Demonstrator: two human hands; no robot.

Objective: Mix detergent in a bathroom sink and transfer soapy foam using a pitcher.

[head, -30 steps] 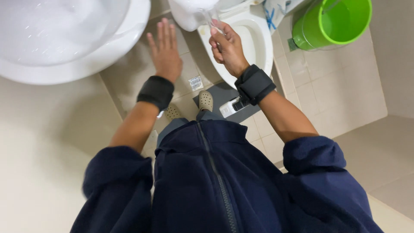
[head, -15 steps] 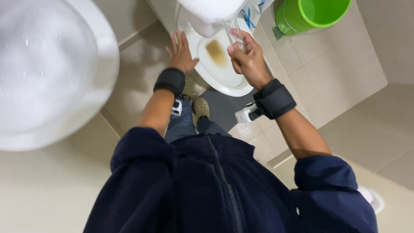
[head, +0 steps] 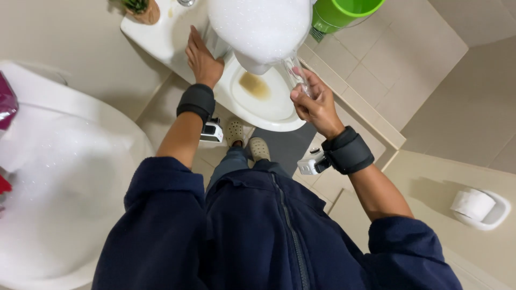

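I stand over a white toilet [head: 279, 121] whose bowl holds yellow-brown water [head: 255, 86]. My left hand [head: 202, 60] lies flat, fingers together, on the toilet's back edge beside the bowl. My right hand [head: 317, 104] is closed on a slim clear piece [head: 296, 75] that runs up to a big white speckled rounded object [head: 260, 27]. That object hangs close to the camera over the bowl and hides the bowl's far part. Both wrists wear black bands.
A white washbasin [head: 59, 182] fills the left side. A green bucket [head: 344, 12] stands on the tiled floor behind the toilet, and a small potted plant [head: 141, 9] sits on the tank ledge. A toilet paper roll [head: 473, 205] is at the right; a grey mat [head: 290, 144] lies underfoot.
My left hand has come down onto the toilet's back edge. My right hand keeps the clear piece, now lower and to the right of the bowl. The view has swung left.
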